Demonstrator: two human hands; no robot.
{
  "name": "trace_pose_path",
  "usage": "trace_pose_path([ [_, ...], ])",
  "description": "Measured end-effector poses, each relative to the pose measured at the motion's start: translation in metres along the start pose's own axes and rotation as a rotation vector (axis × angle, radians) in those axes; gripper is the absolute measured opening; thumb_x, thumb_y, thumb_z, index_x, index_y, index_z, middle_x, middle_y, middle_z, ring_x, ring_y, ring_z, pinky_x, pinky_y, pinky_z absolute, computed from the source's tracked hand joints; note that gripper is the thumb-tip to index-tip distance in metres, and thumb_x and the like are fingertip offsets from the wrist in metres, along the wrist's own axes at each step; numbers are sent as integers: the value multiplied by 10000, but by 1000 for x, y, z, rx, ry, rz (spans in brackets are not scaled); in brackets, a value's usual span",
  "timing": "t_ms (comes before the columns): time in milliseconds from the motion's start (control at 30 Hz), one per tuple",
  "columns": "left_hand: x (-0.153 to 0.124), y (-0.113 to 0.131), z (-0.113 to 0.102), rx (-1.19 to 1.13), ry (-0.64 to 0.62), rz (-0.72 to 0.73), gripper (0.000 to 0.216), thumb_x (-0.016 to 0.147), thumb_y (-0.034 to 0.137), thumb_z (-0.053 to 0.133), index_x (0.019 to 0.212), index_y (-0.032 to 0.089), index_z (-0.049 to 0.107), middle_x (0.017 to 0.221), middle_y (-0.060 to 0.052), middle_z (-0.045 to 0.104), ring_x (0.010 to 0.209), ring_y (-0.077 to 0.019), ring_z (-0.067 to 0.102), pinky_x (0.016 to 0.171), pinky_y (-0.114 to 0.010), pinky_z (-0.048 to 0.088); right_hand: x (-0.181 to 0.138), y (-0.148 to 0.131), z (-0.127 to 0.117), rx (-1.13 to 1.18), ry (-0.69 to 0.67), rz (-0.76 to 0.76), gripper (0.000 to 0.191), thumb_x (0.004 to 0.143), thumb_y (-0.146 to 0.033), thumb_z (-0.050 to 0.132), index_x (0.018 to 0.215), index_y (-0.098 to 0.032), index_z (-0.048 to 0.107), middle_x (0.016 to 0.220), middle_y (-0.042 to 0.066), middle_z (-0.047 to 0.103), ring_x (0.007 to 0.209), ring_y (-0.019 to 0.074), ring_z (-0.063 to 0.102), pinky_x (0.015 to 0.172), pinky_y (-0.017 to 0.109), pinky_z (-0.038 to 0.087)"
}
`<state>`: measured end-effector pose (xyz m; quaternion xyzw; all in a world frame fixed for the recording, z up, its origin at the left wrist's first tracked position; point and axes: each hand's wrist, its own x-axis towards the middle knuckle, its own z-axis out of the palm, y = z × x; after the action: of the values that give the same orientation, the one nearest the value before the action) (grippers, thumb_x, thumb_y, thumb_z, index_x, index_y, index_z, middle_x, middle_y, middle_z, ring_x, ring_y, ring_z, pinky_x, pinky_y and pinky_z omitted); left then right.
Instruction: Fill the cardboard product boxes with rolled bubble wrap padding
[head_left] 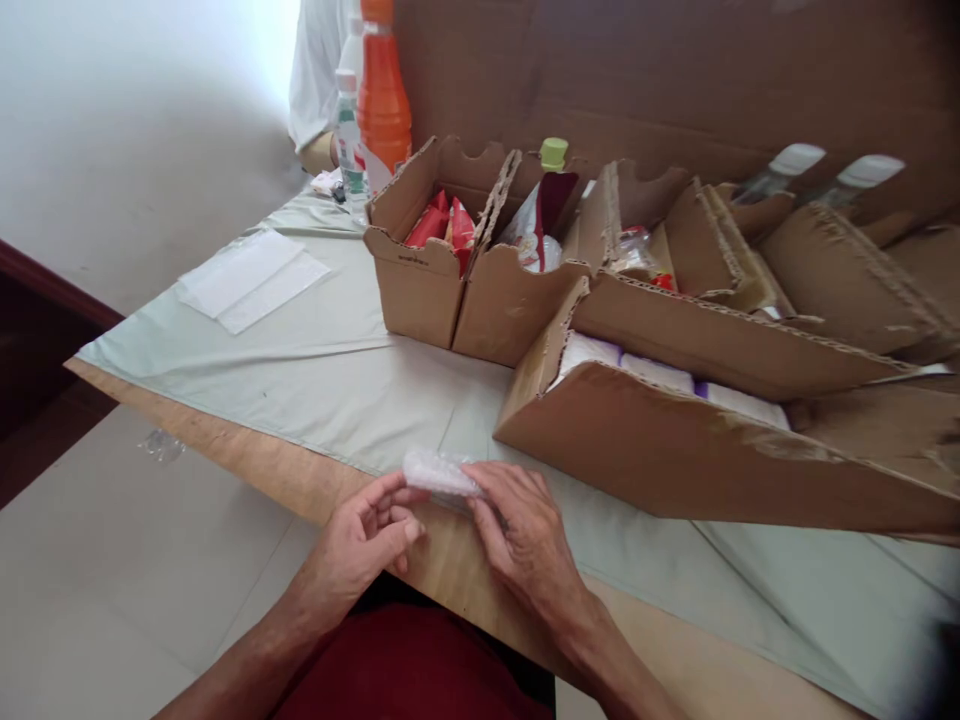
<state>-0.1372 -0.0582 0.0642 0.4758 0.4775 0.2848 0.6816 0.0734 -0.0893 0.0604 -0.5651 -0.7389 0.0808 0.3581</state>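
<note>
A small piece of folded clear wrap, likely bubble wrap (pixel 439 472), sits just above the table's front edge. My right hand (pixel 517 515) pinches its right end between thumb and fingers. At its left end is my left hand (pixel 375 525), with the index fingertip against the wrap. The left thumb stands apart from it and the other fingers are loosely curled. Whatever lies inside the folds, if anything, cannot be made out.
Cardboard bins (pixel 420 295) hold red packets (pixel 442 222) and other goods. A long carton (pixel 637 440) with white packs (pixel 660 375) stands at right. White sheets (pixel 262 280) lie on the green cloth (pixel 315 375). An orange bottle (pixel 384 100) stands behind, near a person's sleeve (pixel 315 75).
</note>
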Motion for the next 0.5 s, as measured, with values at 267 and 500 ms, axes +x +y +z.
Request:
trace_pose_path([
  [267,4,-3,15,7,-163,50,383,815,511,787,1000,188,700,857,-33,701,790,-181,635,762,-284,526,-52,-20,-27,247,-27,283,408,910,-211,633,1315,-260,617,1376,104,644,1222,244,647,993,374,561],
  [500,7,14,30,251,-317,293,439,884,560,700,1168,226,679,971,-70,716,859,-221,674,766,-315,569,-76,-5,-56,584,-43,465,170,960,-268,571,1067,-247,701,957,28,751,853,181,731,788,258,592],
])
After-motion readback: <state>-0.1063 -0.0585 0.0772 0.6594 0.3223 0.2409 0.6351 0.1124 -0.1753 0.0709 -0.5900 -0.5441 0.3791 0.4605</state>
